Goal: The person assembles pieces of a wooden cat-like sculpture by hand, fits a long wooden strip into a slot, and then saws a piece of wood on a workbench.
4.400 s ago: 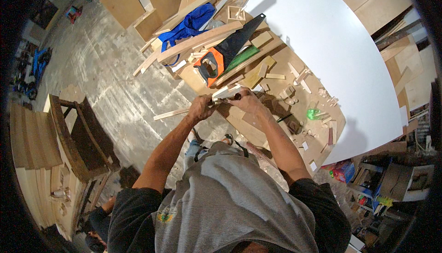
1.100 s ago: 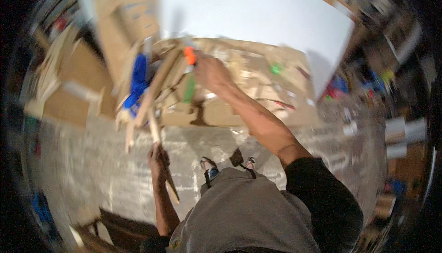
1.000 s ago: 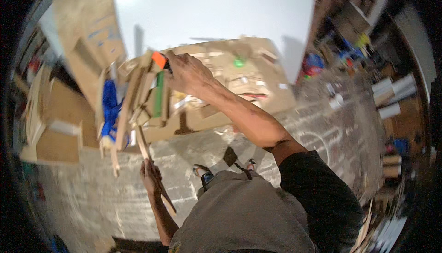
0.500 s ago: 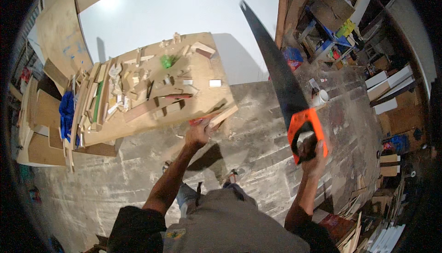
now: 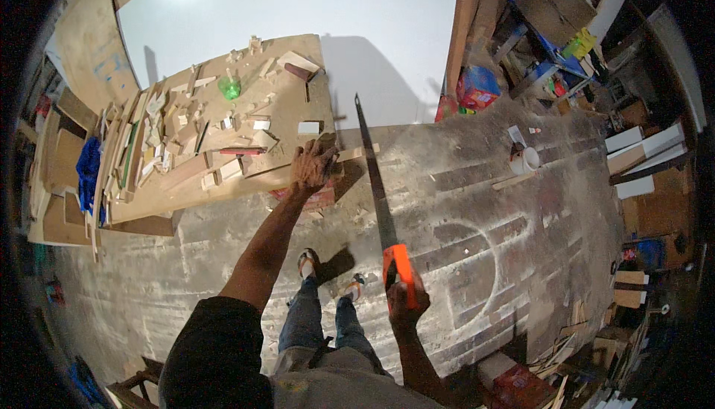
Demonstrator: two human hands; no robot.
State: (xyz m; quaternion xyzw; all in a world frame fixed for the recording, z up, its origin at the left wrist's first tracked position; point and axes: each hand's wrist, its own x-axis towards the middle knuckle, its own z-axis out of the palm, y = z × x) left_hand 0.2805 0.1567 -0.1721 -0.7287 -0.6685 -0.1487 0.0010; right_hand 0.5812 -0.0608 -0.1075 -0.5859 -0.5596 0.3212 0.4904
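My left hand point(image 5: 313, 168) lies palm down on a pale wooden strip point(image 5: 360, 153) along the front right edge of a plywood worktable point(image 5: 153, 204). Its fingers are spread, pressing the strip against the top, and the strip's end juts past the table's right side. In my right hand point(image 5: 408, 302) is a handsaw point(image 5: 378, 193), gripped by its orange handle. The long dark blade points up and away, its tip near the table's right edge. Whether the blade touches the strip, I cannot tell.
Wood offcuts, a red pencil-like tool point(image 5: 241, 151) and a green bottle-like object point(image 5: 229, 88) lie on the table. Behind it stands a large white panel point(image 5: 290, 7). A white bucket point(image 5: 526, 160) is on the floor at right. Scrap wood lines both sides.
The saw has come left and toward the strip, its blade turned edge-on. My left hand has gone from gripping the strip to lying on it, and the strip now rests along the table edge.
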